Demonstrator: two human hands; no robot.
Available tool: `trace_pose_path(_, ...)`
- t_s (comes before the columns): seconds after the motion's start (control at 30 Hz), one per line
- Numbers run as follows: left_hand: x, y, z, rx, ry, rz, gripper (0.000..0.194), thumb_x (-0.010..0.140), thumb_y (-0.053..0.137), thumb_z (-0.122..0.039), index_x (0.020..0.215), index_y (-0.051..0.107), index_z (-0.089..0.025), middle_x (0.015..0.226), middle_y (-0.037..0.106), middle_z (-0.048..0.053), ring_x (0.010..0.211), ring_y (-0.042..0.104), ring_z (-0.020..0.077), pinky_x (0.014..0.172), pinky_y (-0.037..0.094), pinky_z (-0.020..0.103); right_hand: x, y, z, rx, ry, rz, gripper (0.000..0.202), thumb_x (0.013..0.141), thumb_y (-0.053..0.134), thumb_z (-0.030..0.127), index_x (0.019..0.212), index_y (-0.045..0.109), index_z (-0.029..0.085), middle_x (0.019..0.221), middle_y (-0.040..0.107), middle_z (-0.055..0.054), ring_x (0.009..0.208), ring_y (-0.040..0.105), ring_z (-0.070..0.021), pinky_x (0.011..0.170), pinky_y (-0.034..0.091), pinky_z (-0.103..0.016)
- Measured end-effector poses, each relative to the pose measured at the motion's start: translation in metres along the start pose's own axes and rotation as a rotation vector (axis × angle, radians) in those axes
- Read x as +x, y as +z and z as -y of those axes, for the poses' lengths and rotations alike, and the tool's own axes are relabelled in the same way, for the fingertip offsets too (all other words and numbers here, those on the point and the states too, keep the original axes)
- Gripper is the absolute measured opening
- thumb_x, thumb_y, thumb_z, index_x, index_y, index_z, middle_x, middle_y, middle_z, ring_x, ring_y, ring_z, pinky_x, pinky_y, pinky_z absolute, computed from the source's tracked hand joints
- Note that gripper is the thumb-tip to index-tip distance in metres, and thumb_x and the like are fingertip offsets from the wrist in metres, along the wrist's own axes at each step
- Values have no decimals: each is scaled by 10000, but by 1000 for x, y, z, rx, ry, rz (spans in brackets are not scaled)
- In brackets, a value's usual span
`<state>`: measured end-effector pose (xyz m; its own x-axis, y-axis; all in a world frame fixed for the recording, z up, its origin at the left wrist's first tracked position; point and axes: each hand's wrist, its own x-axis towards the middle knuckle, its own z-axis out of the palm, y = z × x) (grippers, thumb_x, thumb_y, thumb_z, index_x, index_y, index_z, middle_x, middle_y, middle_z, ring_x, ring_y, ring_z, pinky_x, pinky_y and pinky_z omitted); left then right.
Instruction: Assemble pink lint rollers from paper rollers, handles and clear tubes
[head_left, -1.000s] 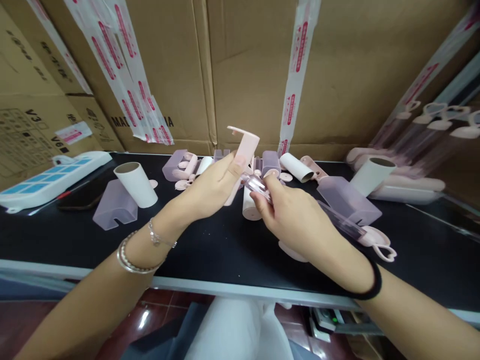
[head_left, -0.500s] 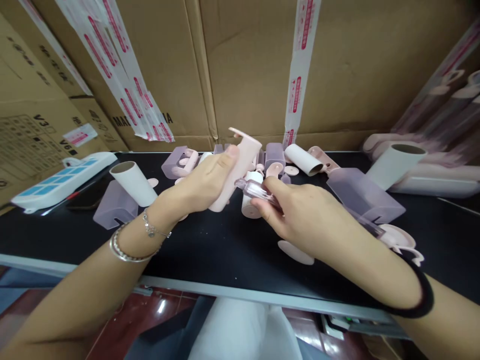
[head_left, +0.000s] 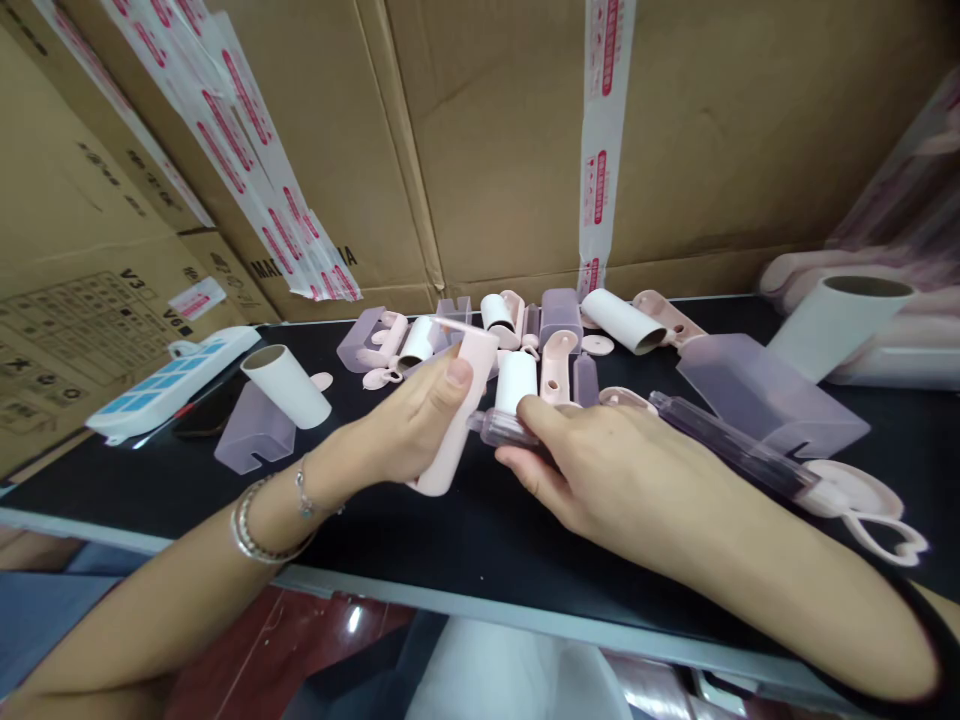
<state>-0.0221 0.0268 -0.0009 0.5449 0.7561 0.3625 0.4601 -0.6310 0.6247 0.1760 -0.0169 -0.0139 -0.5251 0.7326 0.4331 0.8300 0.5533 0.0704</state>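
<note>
Left hand (head_left: pixel 412 418), extended from near left, thumb uppermost, grasps a tilted holder (head_left: pixel 463 418), smooth opaque pink, above the desk (head_left: pixel 397 545). A glossy translucent tube (head_left: pixel 504 430), narrow tip at the holder's right edge, contact unconfirmed, is pinched by the right hand (head_left: pixel 592 455), back upward.

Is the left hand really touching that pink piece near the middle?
Touching. The head view shows the left hand wrapped around the pink piece, its thumb lying against it.
</note>
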Motion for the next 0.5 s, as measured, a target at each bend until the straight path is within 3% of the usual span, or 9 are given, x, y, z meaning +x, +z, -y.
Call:
trace_pose_path(0.2, -15, 18, 5, 21, -21, -38, 529, 967, 186, -583, 788, 499, -197, 572, 462, -5, 624, 514, 176, 684, 494, 336, -7, 13, 12, -25, -16, 33, 224, 922, 430, 328, 768, 533, 201, 550, 608, -21, 427, 594, -206, 426, 268, -272)
trace_pose_path(0.5, -17, 21, 5, 46, -7, -21, 491, 972, 212, -563, 776, 485, -205, 611, 450, -1, 668, 508, 180, 762, 471, 345, -8, 13, 20, -39, 60, 41, 216, 889, 493, 355, 769, 573, 194, 438, 553, -2, 319, 532, -207, 370, 272, -266)
